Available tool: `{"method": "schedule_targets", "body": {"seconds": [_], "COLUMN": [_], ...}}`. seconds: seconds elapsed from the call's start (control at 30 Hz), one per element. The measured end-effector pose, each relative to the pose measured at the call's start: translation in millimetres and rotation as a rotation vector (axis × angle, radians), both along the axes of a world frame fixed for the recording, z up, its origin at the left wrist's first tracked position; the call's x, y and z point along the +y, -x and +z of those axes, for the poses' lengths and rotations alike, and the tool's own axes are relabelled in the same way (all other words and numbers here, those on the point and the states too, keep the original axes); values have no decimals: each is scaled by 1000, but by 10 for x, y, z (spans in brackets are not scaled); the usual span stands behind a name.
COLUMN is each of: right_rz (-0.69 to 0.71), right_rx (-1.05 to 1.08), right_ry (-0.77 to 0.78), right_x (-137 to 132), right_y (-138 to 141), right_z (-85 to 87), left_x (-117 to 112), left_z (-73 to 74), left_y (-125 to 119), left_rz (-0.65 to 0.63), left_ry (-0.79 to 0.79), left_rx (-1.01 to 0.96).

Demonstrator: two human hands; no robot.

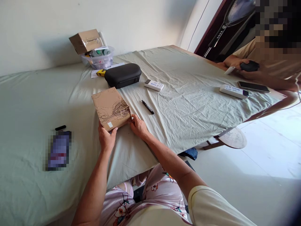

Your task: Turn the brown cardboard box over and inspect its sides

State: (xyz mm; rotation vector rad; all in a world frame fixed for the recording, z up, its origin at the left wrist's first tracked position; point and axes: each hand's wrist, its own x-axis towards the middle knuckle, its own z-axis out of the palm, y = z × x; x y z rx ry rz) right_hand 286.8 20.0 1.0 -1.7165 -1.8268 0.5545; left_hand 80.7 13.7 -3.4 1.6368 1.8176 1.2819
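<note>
A small brown cardboard box (pixel 111 107) with black scribbles and a small white sticker lies on the pale green cloth (pixel 188 103) near the table's front edge. My left hand (pixel 106 138) grips its near left corner, thumb up against the sticker side. My right hand (pixel 138 125) holds the near right corner with fingers curled on the edge. A black marker pen (pixel 147 107) lies just right of the box.
A black zip case (pixel 122 75), a white remote (pixel 154 85), a clear tub (pixel 98 59) under another cardboard box (pixel 86 40) stand behind. A phone (pixel 59 150) and a pen cap (pixel 60 127) lie left. Another person's hand (pixel 249 69) holds a dark object at far right, near a second remote (pixel 234 91) and phone (pixel 253 86).
</note>
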Motion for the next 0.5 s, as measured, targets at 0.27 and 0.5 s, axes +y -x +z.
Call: {"method": "schedule_targets", "body": {"seconds": [0.27,0.5], "right_rz": [0,-196], "right_rx": [64,886], "right_ry": [-24,-222], "right_x": [18,116], "right_y": [21,-625], "right_z": [-64,304], "left_x": [8,72], "left_z": [-34,-4], "left_y": [28,140], "left_rz": [-21,-63], "left_ry": [-10,29], "left_rx": [-33,-210]}}
